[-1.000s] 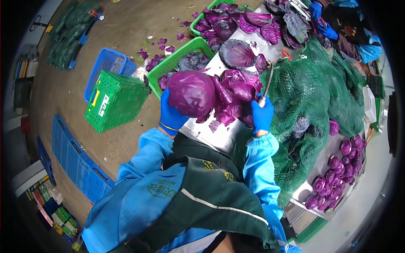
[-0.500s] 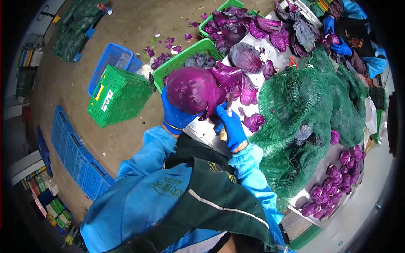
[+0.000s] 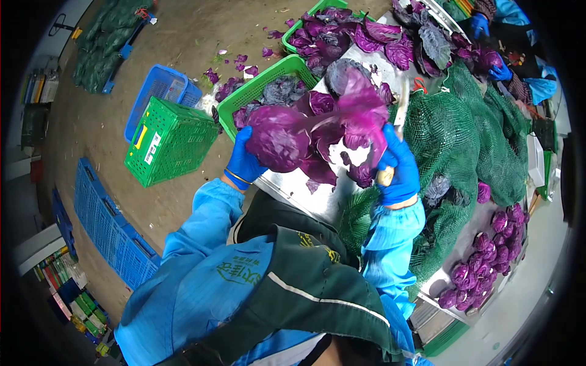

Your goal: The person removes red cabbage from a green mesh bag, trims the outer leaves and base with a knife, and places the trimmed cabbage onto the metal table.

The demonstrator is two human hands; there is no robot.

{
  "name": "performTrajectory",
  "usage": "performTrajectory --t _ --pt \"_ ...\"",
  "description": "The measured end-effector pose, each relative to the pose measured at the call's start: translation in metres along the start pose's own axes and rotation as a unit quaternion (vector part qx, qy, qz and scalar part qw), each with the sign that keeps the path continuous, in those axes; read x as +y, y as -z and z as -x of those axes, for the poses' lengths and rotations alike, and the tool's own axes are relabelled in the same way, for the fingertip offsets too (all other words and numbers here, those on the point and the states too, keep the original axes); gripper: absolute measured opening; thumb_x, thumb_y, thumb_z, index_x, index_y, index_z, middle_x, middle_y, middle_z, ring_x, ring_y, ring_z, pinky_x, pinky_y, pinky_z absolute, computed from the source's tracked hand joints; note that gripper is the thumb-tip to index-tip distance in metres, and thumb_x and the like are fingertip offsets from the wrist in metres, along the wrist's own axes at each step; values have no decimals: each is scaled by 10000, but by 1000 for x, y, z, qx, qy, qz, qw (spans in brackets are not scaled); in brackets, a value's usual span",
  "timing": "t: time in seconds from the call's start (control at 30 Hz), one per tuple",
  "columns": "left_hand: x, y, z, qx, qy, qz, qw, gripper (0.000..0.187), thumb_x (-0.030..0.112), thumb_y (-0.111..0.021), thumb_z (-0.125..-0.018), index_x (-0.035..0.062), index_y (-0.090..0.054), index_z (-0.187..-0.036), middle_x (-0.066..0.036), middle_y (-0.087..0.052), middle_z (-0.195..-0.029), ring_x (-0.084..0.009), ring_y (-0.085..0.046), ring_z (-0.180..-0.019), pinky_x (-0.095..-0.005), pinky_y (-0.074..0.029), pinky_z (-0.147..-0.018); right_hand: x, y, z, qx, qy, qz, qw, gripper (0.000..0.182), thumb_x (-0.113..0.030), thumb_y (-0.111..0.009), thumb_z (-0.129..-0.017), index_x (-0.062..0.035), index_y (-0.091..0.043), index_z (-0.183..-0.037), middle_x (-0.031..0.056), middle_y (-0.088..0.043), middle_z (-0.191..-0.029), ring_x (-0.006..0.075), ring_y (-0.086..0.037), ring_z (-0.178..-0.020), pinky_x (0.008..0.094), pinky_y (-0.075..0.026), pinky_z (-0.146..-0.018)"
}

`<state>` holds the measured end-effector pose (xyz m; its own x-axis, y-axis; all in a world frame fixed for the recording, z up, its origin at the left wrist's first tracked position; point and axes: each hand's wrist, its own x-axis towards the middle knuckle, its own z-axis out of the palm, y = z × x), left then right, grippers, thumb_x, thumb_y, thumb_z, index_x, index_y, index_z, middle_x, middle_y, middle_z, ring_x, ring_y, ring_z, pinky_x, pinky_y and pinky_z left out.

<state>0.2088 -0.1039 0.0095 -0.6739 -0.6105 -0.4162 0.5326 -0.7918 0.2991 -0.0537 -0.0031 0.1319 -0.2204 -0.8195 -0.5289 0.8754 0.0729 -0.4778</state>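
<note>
A red cabbage (image 3: 278, 140) rests in my left hand (image 3: 244, 160), whose blue-gloved fingers wrap its left side and underside. My right hand (image 3: 400, 171), gloved in blue too, is closed round a knife (image 3: 401, 113) with a pale wooden handle, its blade pointing away from me. A loosened purple leaf (image 3: 363, 110), blurred by motion, stretches between the cabbage and the right hand's fingers. Under both hands, cut leaves lie on the white tabletop (image 3: 293, 196).
Green crates (image 3: 229, 119) of leaves line the table's far left side. A green mesh sack (image 3: 448, 134) covers the right, beside several trimmed cabbages (image 3: 485, 262). A green crate (image 3: 174, 140) and a blue crate (image 3: 137, 116) stand on the floor. A co-worker's gloved hand (image 3: 500, 70) holds cabbage opposite.
My right hand has swung right with the knife, drawing the leaf out from the cabbage. My left hand has shifted slightly left with the cabbage. The co-worker's hands have moved apart.
</note>
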Motion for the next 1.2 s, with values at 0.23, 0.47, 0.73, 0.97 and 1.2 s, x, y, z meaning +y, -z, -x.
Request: performTrajectory --t 0.23,0.47,0.73,0.97,1.2 --pt "-1 1 0 5 2 -41 999 624 456 -515 -863 116 -370 -1366 -110 -441 -1355 -291 -439 -1237 -477 -353 -1037 -12 31 -26 -20 29 -158 987 72 -74 -569 -895 -136 -540 -873 -65 -439 -618 39 -342 -445 192 -287 -408" --pt "6 2 3 29 -10 -2 1000 614 525 -380 -890 120 -396 -1352 -108 -435 -1358 -293 -426 -1242 -481 -343 -1040 10 23 -27 96 306 517 794 493 -206 -761 -736 -3 -568 -1141 26 -603 -805 100 -551 -682 263 -457 -590" --pt "-2 -13 5 -49 21 23 998 592 509 -386 -900 131 -395 -1356 -107 -456 -1346 -294 -450 -1227 -489 -354 -1031 77 -6 -18 -20 348 642 683 479 -183 -722 -738 -151 -571 -1191 102 -646 -996 278 -649 -841 344 -514 -722" --pt "5 -2 9 7 60 2 998 604 496 -453 -882 135 -392 -1362 -106 -446 -1360 -287 -450 -1230 -478 -354 -1034 70 7 -19 -63 277 668 687 347 -196 -708 -729 -120 -635 -1060 127 -648 -939 310 -642 -808 360 -512 -682" --pt "1 8 9 20 70 -73 995 597 423 -511 -880 110 -371 -1368 -112 -441 -1361 -286 -453 -1226 -468 -357 -1033 80 16 -20 -8 242 658 713 251 -206 -692 -738 -89 -642 -954 149 -646 -834 328 -633 -718 375 -499 -632"
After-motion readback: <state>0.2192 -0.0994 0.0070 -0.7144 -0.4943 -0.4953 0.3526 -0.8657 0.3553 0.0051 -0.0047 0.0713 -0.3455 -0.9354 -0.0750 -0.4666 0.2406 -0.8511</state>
